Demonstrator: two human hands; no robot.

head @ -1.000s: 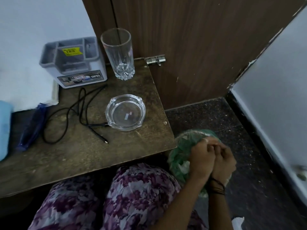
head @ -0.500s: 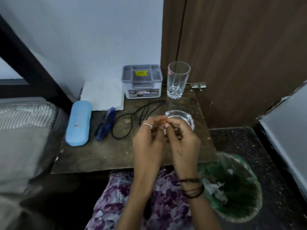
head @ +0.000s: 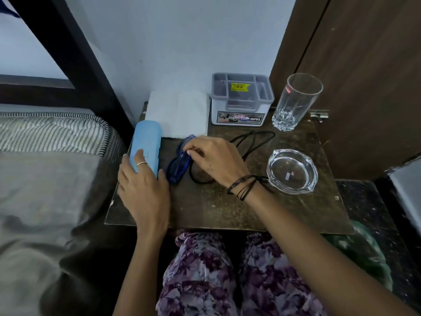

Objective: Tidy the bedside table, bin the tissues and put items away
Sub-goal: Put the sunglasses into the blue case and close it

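Observation:
On the dark wooden bedside table lie a light blue glasses case, blue glasses, a black cable, a glass ashtray, a tall drinking glass, a grey organiser box and a white tissue sheet. My left hand rests on the near end of the case, fingers curled round it. My right hand pinches the frame of the blue glasses. A green-lined bin stands on the floor at the lower right, partly hidden by my arm.
A bed with a grey blanket and striped mattress edge borders the table on the left. A brown door with a metal latch stands behind the table on the right. My legs in floral fabric are below the table.
My hands left the bin, met over the ashtray, then spread to the left side of the table: left onto the blue case, right onto the blue glasses.

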